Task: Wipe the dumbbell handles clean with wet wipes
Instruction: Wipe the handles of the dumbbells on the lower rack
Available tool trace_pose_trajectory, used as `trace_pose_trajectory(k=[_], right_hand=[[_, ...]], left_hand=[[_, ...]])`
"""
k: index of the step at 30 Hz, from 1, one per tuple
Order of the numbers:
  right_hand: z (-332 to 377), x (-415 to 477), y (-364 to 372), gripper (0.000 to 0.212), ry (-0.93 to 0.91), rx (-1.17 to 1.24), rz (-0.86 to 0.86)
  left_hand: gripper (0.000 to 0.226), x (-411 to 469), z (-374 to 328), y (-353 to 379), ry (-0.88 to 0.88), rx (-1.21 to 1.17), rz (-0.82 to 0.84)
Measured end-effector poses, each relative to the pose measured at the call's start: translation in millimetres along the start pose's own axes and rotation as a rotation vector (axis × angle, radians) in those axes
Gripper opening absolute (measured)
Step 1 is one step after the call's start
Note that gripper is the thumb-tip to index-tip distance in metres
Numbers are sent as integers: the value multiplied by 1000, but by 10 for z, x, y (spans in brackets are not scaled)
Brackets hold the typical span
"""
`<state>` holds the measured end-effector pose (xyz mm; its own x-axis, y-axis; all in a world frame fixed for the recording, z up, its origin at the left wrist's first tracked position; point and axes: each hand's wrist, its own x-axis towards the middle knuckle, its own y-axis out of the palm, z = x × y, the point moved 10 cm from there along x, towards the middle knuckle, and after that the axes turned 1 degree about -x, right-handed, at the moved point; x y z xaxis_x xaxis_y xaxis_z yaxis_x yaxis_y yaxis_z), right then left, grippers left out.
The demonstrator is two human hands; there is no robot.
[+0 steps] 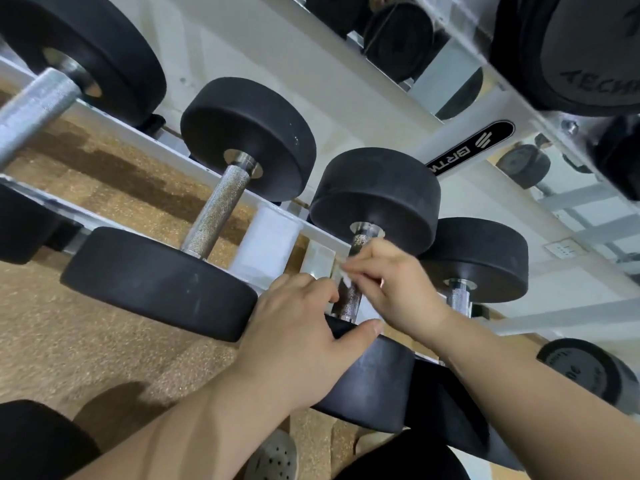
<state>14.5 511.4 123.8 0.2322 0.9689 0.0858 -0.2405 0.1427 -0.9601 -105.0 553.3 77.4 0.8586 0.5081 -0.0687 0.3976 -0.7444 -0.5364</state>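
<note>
**Item inspected:** one dumbbell [377, 192] with black round heads lies across the two rails of a white rack [346, 98], just right of frame centre. Its knurled metal handle [349, 301] runs between the heads, roughly along the 12-to-6 o'clock line.

**Left hand** [304, 327]: it enters from 7 o'clock and holds the near head of the dumbbell. The thumb lies across the rim, and the fingers [311, 289] curl over the inner edge just beside the handle.

**Right hand** [394, 292]: it enters from 5 o'clock. Its fingers [363, 268] pinch a small white wet wipe [344, 278] and hold it against the middle of the handle (only a scrap of the wipe shows past the fingertips).

**Surroundings:** a second dumbbell [221, 209] sits on the same rails at 10 o'clock of the hands. A third dumbbell [478, 258] sits just beside the inspected one at 3 o'clock, its handle partly behind the right wrist. A higher tier at 1 o'clock carries larger weights [588, 53]. Speckled tan floor [69, 341] shows under the rack at 8 o'clock.
</note>
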Motion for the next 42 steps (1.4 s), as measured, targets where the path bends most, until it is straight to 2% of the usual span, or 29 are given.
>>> trace_pose_trajectory(k=[3, 5, 8, 10, 11, 14, 16, 19, 23, 25, 28, 29, 31, 34, 36, 38, 41, 42], right_hand=[[145, -99, 145, 16, -45, 119, 170], [59, 41, 61, 13, -52, 27, 87], [-161, 219, -136, 11, 78, -104, -135], [-157, 192, -132, 9, 113, -96, -156], [-99, 144, -86, 8, 80, -62, -108], [133, -73, 111, 16, -62, 78, 182], [169, -122, 139, 24, -99, 80, 282], [79, 52, 49, 20, -98, -39, 189], [-125, 237, -138, 15, 28, -109, -17], [-54, 147, -60, 14, 25, -33, 61], [150, -82, 164, 14, -2, 124, 294], [172, -98, 182, 12, -12, 134, 310], [108, 4, 108, 11, -13, 50, 201], [-99, 197, -91, 10, 107, -167, -61], [-162, 201, -120, 9, 160, -177, -120], [-66, 123, -40, 8, 134, -96, -13], [178, -18, 203, 12, 90, 47, 341], [171, -8, 255, 12, 99, 38, 401]], left_hand=[[62, 6, -1, -20, 3, -32, -27], [62, 5, 1, -17, 0, -30, -23], [72, -4, 3, -24, 0, -36, -32], [74, -11, -2, -46, 10, -37, -50], [73, -9, -4, -42, 13, -38, -46], [67, -8, 5, -27, 10, -82, -36], [63, -3, 15, -25, 6, -120, -41], [60, 6, 9, -22, 15, -116, -41], [61, 5, 8, -22, 7, -88, -21], [58, -4, 7, -28, 6, -102, -22], [58, -1, 11, -22, 3, -119, -26], [59, -2, 9, -24, 3, -120, -29], [61, 0, 16, -24, -1, -116, -29], [66, 4, 28, -18, -8, -93, -25], [66, 11, 24, -27, -3, -98, -29], [62, 10, 24, -25, 3, -109, -29], [56, 21, 36, -21, 4, -125, -36], [55, 26, 40, -21, 4, -132, -40]])
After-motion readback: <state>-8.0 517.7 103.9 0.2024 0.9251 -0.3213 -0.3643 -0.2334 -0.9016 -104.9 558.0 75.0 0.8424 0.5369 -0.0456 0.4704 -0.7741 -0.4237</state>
